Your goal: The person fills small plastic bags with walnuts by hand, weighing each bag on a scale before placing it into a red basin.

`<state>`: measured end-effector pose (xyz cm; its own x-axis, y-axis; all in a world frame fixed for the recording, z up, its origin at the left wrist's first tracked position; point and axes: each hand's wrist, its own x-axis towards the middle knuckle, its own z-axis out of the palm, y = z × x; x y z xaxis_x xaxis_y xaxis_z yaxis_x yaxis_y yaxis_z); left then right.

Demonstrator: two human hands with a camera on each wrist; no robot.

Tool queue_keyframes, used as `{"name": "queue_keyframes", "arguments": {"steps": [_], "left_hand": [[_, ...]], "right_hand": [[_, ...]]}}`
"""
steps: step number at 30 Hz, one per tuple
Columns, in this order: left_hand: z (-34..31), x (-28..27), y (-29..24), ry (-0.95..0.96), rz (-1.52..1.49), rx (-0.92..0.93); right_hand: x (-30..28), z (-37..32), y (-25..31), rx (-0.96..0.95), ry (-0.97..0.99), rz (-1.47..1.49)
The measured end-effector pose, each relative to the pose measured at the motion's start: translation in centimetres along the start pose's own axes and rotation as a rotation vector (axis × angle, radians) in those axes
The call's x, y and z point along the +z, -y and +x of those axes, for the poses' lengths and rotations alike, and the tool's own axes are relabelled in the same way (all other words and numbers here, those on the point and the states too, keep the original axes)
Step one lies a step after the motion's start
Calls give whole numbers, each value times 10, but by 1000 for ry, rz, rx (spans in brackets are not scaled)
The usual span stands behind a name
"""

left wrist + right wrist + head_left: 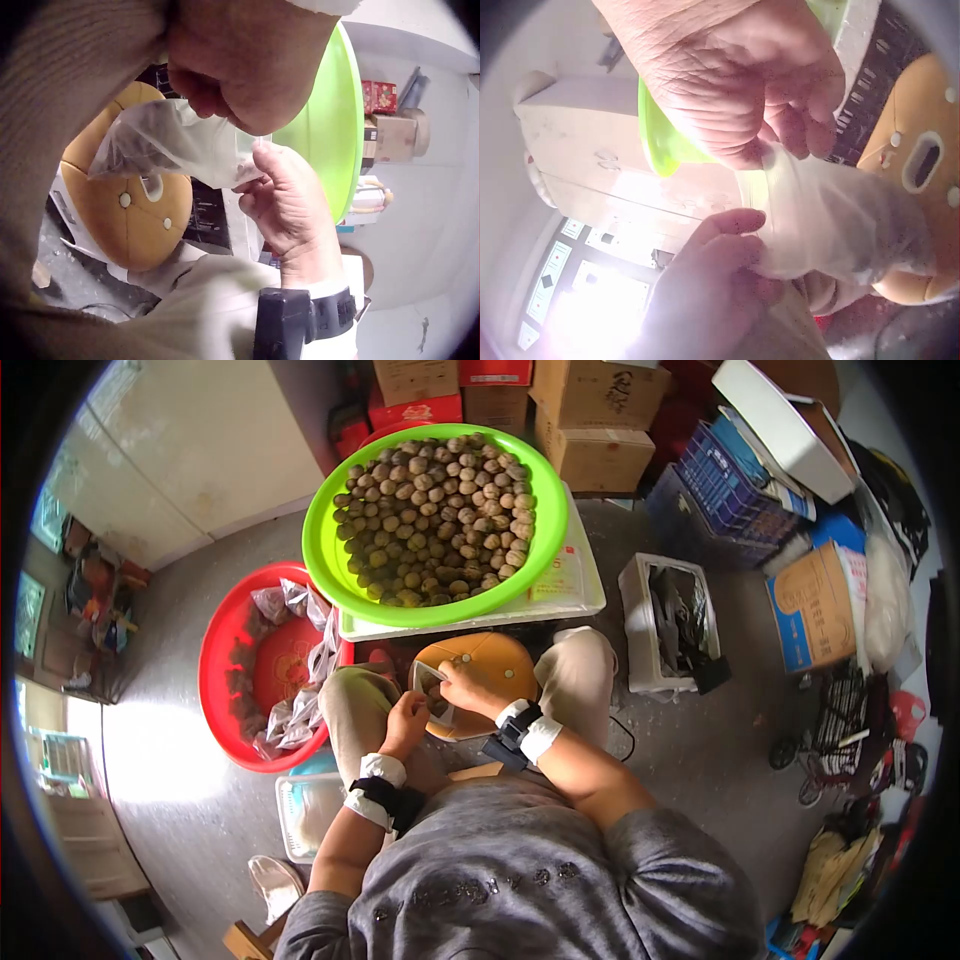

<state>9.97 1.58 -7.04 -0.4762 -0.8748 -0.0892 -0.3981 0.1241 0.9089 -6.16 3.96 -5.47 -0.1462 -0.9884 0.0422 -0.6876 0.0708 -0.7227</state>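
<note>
Left hand (404,726) and right hand (470,690) both pinch the mouth of a clear, floppy plastic bag (161,142), stretched between them; looks like mouth-handling, opening or closing unclear; next likely needs both edges controlled

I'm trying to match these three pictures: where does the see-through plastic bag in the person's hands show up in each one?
Head: the see-through plastic bag is just left of and below centre, between the left hand and right hand.
Left wrist: left of centre, lower than the left hand.
Right wrist: right of centre, lower than the right hand.
Shared landmark: the orange stool top, partly behind the bag in all three.
</note>
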Motion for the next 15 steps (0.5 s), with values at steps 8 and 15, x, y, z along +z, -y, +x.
{"name": "queue_keyframes", "arguments": {"steps": [8,15], "left_hand": [[1,3,6,0,-213,-19],[2,0,-9,29,-175,-98]], "right_hand": [[-94,23,28,40,549,448],[-221,117,42,39,344,419]]}}
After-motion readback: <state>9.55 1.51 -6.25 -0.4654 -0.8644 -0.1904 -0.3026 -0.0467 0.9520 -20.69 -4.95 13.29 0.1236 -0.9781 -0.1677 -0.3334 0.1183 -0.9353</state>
